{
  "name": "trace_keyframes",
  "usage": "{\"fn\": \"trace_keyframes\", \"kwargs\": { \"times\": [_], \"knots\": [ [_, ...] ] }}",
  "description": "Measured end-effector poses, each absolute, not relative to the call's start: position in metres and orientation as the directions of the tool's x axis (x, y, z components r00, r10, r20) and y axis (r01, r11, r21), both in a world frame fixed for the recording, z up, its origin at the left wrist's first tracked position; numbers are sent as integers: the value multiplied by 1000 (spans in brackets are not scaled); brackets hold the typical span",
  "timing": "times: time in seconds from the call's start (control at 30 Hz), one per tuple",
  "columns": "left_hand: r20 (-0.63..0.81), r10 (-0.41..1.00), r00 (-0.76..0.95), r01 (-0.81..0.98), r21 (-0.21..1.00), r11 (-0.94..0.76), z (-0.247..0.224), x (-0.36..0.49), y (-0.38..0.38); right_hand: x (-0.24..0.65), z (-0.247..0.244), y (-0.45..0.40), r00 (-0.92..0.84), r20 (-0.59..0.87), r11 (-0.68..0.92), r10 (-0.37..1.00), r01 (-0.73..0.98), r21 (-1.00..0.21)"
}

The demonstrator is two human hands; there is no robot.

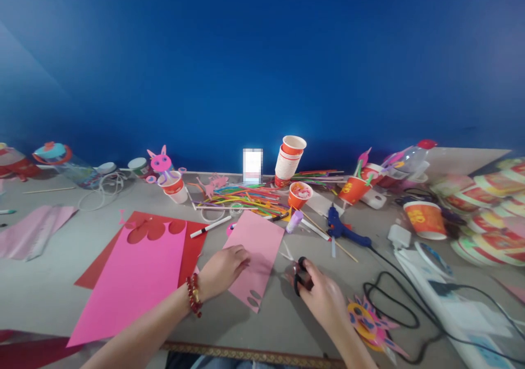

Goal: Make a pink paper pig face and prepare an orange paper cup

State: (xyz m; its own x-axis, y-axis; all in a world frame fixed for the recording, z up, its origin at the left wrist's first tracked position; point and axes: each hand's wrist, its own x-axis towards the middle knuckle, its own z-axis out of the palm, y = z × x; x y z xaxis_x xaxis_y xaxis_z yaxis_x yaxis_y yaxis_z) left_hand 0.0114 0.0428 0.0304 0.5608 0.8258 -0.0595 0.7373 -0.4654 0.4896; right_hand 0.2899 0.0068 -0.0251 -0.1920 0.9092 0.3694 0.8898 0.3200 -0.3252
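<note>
A light pink sheet of paper (259,243) lies at the middle of the table, with small holes cut near its lower corner. My left hand (223,270) is on its left side, fingers bent and pressed together against it; the fingertips are partly hidden. Just right of the sheet, my right hand (326,298) is closed on the black handles of a pair of scissors (302,273). The blades point up and left, apart from each other, near the paper's right edge. A bright pink sheet (135,281) with rounded cut-outs lies over a red sheet (194,243) to the left.
Behind the paper lie colourful pipe cleaners (246,197), a marker (211,227) and a purple glue stick (294,221). A blue glue gun (344,229) trails its black cord toward a power strip (443,314). Paper cups (301,195) and a pink rabbit figure (161,162) stand farther back.
</note>
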Motion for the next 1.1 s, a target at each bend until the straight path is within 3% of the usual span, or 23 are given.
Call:
{"fn": "trace_keyframes", "kwargs": {
  "times": [0.17, 0.47, 0.8, 1.1],
  "knots": [
    [-72, 785, 615, 683, 546, -486, 31, 10, 43, 296, -4, 5, -210, 265, 263, 941, 947, -185],
    [-164, 745, 647, 737, 387, -554, 30, 14, 44, 303, 5, 7, -269, 160, 285, 950, 954, -88],
    [-176, 712, 680, 728, 285, -624, 27, 17, 45, 295, -8, 12, -266, 354, 334, 897, 931, -146],
    [-169, 724, 668, 732, 326, -599, 30, 15, 40, 288, -14, 6, -273, 401, 388, 874, 890, -240]
  ]
}}
